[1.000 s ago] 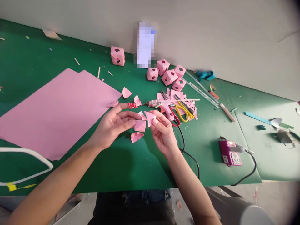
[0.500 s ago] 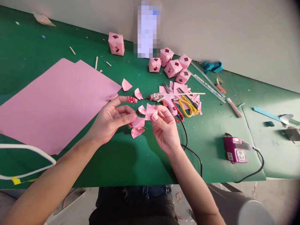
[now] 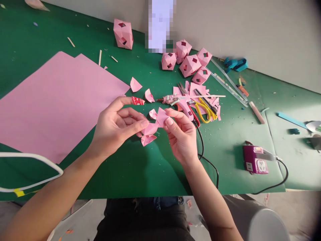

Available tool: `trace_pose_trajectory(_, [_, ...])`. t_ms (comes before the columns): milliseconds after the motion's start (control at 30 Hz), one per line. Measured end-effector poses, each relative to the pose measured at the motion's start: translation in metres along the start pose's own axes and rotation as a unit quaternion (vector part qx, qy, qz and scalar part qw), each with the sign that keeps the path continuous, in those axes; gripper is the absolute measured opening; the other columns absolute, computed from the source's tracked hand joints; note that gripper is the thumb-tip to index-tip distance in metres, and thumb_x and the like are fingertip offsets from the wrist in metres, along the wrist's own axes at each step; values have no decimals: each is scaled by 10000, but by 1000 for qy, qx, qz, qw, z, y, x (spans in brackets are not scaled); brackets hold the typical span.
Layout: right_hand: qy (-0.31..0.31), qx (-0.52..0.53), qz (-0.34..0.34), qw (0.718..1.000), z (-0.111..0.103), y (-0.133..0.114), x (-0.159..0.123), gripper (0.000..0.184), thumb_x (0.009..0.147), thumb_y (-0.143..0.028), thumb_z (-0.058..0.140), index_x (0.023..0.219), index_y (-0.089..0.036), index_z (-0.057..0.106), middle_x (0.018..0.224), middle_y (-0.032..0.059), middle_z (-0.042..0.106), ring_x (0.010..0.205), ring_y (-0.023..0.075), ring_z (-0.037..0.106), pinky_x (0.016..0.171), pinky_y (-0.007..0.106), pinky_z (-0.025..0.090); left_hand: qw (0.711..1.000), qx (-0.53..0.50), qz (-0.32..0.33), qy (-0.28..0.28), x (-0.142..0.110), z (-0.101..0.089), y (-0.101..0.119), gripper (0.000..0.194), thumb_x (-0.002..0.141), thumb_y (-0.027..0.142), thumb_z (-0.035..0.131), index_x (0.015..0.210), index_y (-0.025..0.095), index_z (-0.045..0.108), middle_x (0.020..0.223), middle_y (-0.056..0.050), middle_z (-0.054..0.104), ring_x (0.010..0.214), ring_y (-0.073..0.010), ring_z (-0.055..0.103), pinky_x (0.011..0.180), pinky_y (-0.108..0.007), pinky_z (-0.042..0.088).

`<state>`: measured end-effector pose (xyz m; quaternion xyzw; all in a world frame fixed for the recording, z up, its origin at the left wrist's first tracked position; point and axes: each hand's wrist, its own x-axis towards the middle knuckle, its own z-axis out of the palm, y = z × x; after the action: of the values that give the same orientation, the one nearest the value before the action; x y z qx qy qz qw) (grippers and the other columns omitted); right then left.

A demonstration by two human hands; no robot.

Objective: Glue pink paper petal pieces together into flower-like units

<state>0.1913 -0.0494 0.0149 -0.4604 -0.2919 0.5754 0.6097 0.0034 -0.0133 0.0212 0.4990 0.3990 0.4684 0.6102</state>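
Between thumb and fingers, my left hand (image 3: pixel 117 124) pinches a folded pink paper piece (image 3: pixel 150 128); a red patterned wrap covers its index fingertip. My right hand (image 3: pixel 182 134) is closed on a flat pink paper piece (image 3: pixel 162 117). The two pieces meet edge to edge, and I cannot tell whether they are joined. Another curled pink piece (image 3: pixel 148 139) shows just below, partly behind them. Beyond the hands lie small folded paper pieces (image 3: pixel 135 85). A pink glue gun (image 3: pixel 184 104) rests on paper scraps (image 3: pixel 200 90) beside yellow-handled scissors (image 3: pixel 204 112).
Large pink sheets (image 3: pixel 62 107) cover the left of the green table (image 3: pixel 120 177). Several pink paper polyhedra (image 3: pixel 190 66) stand at the back, one (image 3: pixel 123 34) apart from them. A purple power socket (image 3: pixel 255 159) with a black cable sits at right. A white frame (image 3: pixel 32 155) juts in at left.
The view has shifted slightly, so the back objects appear higher. Both hands still hold the pink pieces, with little change in their grip.
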Motion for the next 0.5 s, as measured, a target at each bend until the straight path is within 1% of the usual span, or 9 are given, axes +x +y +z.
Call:
trace_pose_trajectory(100, [5,-24,-15,1000,0,0,-1,232,760,-391,938,919,-283,810,1175,12,747,1076,185,725,924,330,643,1000,19,-15,12,-2,1,2,451,770,250,942,1127,268,667,769,57,757,584,-133,712,573,-259,579])
trace_pose_trajectory(233, [0,-34,-14,999,0,-1,-3,184,799,-392,914,925,-293,824,1184,16,743,1092,185,725,925,324,643,999,32,-25,28,-3,3,4,451,772,267,946,1130,293,672,788,51,754,648,-167,730,600,-300,572])
trace_pose_trajectory(367, [-12,-32,-15,999,1,-1,-3,163,799,-368,916,910,-287,827,1154,24,747,1126,194,724,988,343,633,999,28,-28,34,-3,4,5,471,747,287,963,1114,280,668,766,53,742,644,-166,726,605,-301,579])
trace_pose_trajectory(500, [-12,-26,-10,1000,1,0,-3,167,789,-365,926,890,-287,819,1114,13,747,1078,181,734,1005,356,633,998,28,-33,37,-2,4,5,492,735,291,973,1121,265,669,767,49,743,649,-168,732,626,-306,599])
